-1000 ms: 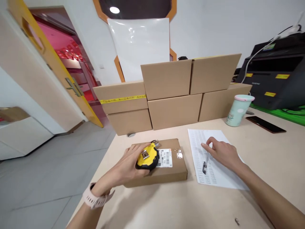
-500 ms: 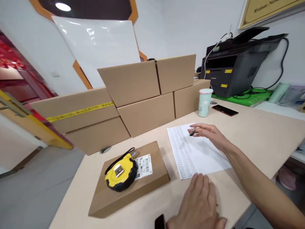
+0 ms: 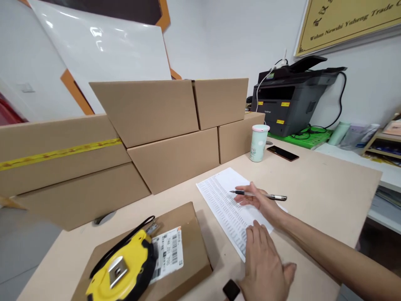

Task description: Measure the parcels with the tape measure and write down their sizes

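Note:
My right hand is closed round a black-and-clear pen over the printed sheet. The tip of the pen points left, above the columns of small print. Resting flat near the sheet's lower edge, my left hand has its fingers stretched out and its thumb apart, with nothing held. On that wrist side a dark square watch shows. To the left, a yellow-and-black tape measure lies on a flat cardboard box with a white label.
Several brown cardboard boxes are stacked along the table's back. A mint-green tumbler and a black phone stand beyond the sheet. Behind them, a dark printer sits on a green base. The table's right edge is visible.
The pen has turned and now shows lengthwise in my right hand. My left hand now overlaps the sheet's lower part. The view has shifted, bringing the boxes and tape measure closer.

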The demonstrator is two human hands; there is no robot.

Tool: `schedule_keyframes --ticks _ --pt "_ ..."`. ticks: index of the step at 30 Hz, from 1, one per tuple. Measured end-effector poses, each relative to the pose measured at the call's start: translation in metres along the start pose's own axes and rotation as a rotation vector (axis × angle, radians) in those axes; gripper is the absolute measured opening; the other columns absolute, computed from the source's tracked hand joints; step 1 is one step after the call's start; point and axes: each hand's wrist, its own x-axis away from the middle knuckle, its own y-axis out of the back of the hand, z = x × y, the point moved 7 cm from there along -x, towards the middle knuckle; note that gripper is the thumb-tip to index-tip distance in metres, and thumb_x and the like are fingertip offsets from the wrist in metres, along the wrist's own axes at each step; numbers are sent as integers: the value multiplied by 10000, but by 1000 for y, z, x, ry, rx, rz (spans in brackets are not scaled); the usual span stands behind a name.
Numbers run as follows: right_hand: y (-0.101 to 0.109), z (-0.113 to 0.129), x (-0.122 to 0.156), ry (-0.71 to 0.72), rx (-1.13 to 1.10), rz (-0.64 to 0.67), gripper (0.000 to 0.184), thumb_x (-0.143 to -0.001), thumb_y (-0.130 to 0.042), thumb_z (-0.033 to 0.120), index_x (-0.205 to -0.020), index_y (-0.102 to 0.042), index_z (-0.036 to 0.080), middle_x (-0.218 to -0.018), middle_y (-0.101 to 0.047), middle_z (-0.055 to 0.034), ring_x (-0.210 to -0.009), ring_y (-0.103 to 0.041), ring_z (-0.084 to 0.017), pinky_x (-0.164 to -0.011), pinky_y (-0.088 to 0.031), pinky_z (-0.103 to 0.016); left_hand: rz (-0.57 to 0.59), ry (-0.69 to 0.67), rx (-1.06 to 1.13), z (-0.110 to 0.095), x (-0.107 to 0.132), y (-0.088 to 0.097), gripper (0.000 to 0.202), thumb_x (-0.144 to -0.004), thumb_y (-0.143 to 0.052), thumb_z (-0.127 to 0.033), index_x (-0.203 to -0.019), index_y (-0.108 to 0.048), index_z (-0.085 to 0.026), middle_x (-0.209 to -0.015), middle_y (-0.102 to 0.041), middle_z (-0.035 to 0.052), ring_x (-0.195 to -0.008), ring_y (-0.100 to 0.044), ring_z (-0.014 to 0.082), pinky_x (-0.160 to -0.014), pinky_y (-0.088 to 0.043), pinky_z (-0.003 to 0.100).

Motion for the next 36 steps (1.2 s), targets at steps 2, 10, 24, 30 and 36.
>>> schedule_keyframes --ticks 2,10,24,30,36 --pt "0 -8 -7 -47 49 19 400 -733 -673 515 -956 -661 182 -855 -691 -62 -839 -622 -189 -783 -449 -331 -35 10 28 4 -1 -1 827 -818 -373 -640 -1296 -461 29 -1370 -442 261 -1292 -371 406 -1034 -405 519" --pt "12 -30 -20 40 285 47 246 -730 -721 374 -728 -557 190 -629 -504 61 -579 -426 -87 -552 -333 -226 -57 7 2 6 -12 -48 770 -711 -495 -655 -1178 -614 -55 -1280 -562 216 -1322 -260 482 -1065 -207 678" --pt "18 -26 -13 33 407 -14 263 -792 -641 427 -739 -488 220 -622 -506 52 -531 -487 -101 -530 -405 -237 -148 -105 -145 8 -13 -27 344 -825 -518 -300 -1092 -604 -100 -1232 -598 184 -1226 -448 416 -1038 -247 598" --pt "24 -30 -15 3 442 -92 320 -742 -660 452 -662 -432 241 -509 -463 67 -455 -438 -122 -486 -365 -264 -8 -136 -21 8 -18 -16 785 -774 -383 -693 -1132 -613 -34 -1267 -544 272 -1227 -421 479 -987 -311 626" --pt "17 -23 -15 158 617 -40 275 -754 -580 302 -585 -374 233 -558 -356 55 -538 -369 -122 -516 -329 -253 149 -137 15 8 -21 -13 808 -811 -326 -678 -1225 -558 -23 -1322 -493 266 -1256 -392 460 -989 -351 594"
